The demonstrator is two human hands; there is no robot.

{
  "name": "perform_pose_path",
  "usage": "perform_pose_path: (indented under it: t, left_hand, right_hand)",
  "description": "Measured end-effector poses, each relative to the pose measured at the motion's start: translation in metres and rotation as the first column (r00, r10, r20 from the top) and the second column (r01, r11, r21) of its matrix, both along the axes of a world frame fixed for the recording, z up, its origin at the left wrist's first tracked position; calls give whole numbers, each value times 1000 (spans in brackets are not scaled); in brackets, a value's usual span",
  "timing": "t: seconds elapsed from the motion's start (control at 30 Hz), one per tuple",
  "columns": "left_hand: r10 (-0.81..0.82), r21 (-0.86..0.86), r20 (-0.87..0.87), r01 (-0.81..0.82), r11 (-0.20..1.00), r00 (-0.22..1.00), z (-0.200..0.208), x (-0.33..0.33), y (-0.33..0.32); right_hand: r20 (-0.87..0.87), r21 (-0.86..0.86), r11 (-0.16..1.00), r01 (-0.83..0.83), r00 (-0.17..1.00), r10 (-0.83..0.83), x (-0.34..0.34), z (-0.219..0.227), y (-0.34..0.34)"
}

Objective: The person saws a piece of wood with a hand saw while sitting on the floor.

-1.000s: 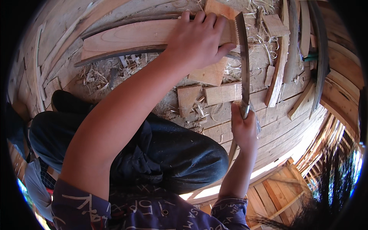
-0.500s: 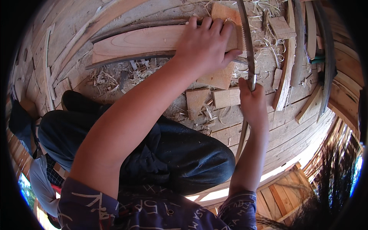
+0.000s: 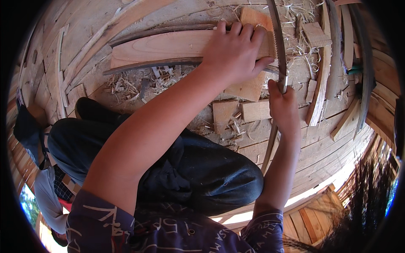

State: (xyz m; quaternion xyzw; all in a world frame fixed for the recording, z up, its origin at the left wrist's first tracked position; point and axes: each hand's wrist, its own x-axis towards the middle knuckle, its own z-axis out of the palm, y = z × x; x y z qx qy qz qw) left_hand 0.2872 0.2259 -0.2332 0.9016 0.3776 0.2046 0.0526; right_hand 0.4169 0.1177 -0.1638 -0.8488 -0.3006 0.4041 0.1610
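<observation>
My left hand [image 3: 236, 52] presses down on a pale wooden board [image 3: 164, 45], fingers curled over its far edge and thumb spread beside the near edge. My right hand [image 3: 284, 101] grips the handle of a saw [image 3: 276, 38]. Its dark, slightly curved blade has teeth facing left and lies across the board's right end, just beyond my left thumb. Behind my right hand the long handle [image 3: 271, 143] runs back toward my knee. Under the board's right end sits an orange-brown wood block [image 3: 252, 88]. How deep the blade has cut is hidden.
Dark curved strips [image 3: 147, 64] lie along the board. Wood shavings [image 3: 126, 84], offcuts [image 3: 256, 110] and a square block [image 3: 316, 34] are scattered on the plank floor [image 3: 312, 147]. Long curved slats [image 3: 322, 80] lie on the right. Another person's sleeve [image 3: 46, 198] shows at lower left.
The saw and my right hand have moved slightly away from me along the cut. My left hand stays in place on the board. The whole view has shifted a little.
</observation>
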Motion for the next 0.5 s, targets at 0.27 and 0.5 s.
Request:
perform_pose_path:
  t: [0.27,0.5]
  left_hand:
    - [18,-76,-67,-23,997,998,3,-2,-1]
    - [-4,-67,-51,1,998,999,3,1,1]
  right_hand:
    - [-39,-109,991,80,996,-85,-9,16,-91]
    - [-45,-99,987,130,990,-135,-6,21,-77]
